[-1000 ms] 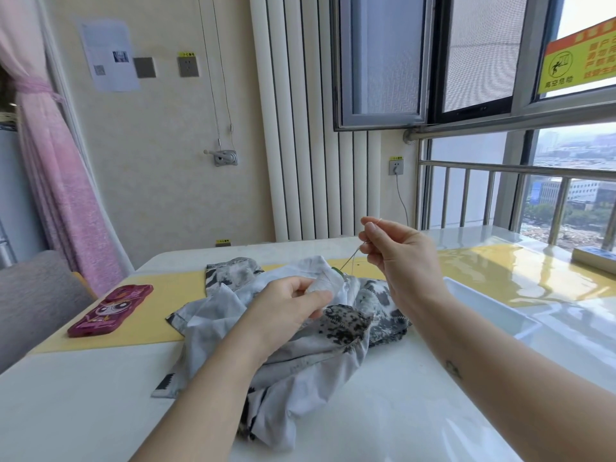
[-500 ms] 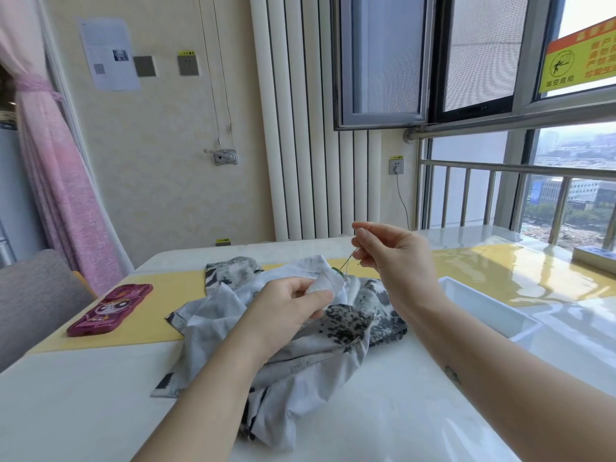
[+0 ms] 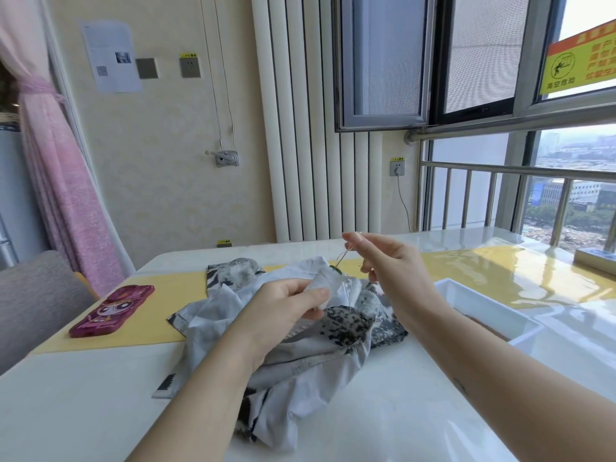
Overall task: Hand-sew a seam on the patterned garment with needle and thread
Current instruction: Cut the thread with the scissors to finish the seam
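The garment point(image 3: 300, 371) lies bunched in a heap on the white table point(image 3: 83, 411), partly over a yellow runner point(image 3: 156, 311), with its pale inside turned up over the dark print. The left hand point(image 3: 283, 311) pinches a raised fold of the pale cloth between thumb and fingertips and holds it up off the heap. Just above that fold the right hand point(image 3: 386, 265) pinches the upper end of the needle point(image 3: 343, 259) between thumb and forefinger, its other fingers loosely curled. The needle slants down and meets the cloth by a small green spot (thread or a mark, I cannot tell). The thread itself is too fine to make out.

The stitch looks to be midway, with the needle entered but not drawn through. The chief risk, as I judge it, is to the left fingertips. They sit close under the fold where the point may come out, and a hard push could prick them. A sharp pull could pucker the thin cloth or slip the thread from the eye. With so much cloth bunched below, the needle could also catch a second layer and sew the garment to itself. A phone point(image 3: 111, 310) lies well to the left, and a white tray point(image 3: 483, 305) sits near on the right.
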The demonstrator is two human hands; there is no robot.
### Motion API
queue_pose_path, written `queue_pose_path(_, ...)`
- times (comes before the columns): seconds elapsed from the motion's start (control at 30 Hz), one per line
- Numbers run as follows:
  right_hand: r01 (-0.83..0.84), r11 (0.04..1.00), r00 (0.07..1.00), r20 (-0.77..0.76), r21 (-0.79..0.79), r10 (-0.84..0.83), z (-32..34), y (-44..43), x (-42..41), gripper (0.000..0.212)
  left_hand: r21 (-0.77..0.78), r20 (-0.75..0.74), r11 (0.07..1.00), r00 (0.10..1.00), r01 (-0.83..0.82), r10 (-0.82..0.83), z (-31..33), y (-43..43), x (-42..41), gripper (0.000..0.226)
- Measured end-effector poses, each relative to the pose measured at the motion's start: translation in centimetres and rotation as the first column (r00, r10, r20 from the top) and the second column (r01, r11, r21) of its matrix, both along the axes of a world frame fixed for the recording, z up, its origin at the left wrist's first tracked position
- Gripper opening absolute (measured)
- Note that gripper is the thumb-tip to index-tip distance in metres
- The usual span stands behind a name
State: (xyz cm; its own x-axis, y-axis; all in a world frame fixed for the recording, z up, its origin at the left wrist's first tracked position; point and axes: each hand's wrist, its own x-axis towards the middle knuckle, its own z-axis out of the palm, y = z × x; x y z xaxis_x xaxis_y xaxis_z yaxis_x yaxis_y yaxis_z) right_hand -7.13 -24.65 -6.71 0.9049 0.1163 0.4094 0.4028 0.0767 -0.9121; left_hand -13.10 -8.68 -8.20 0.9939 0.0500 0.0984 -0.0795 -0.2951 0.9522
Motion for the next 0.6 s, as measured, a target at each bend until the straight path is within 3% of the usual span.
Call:
queue_pose_path(0.23, -0.039, 0.998, 0.994, -0.105, -0.051, 0.034, 1.0, -1.0, 0.6, 0.019, -0.381, -0.118, 0.916, 0.976, 0.126, -0.184, 0.6, 0.7, -0.6, 0.023)
queue_pose_path(0.3, -0.048, 0.993, 0.993, -0.108, -0.105, 0.036, 0.9, -0.9, 0.9, 0.022, -0.424, -0.130, 0.892, 0.964, 0.158, -0.233, 0.7, 0.6, -0.7, 0.015)
queue_pose_path(0.47, 0.010, 0.987, 0.994, -0.105, -0.159, -0.027, 0.2, -0.9, 2.0, 0.030, -0.452, -0.112, 0.862, 0.944, 0.231, -0.311, 0.8, 1.1, -0.7, 0.025)
queue_pose_path(0.6, 0.079, 0.959, 0.996, -0.016, -0.273, -0.087, -0.8, -0.6, 2.7, 0.025, -0.523, -0.091, 0.807, 0.923, 0.275, -0.374, 0.9, 1.2, -0.6, 0.048)
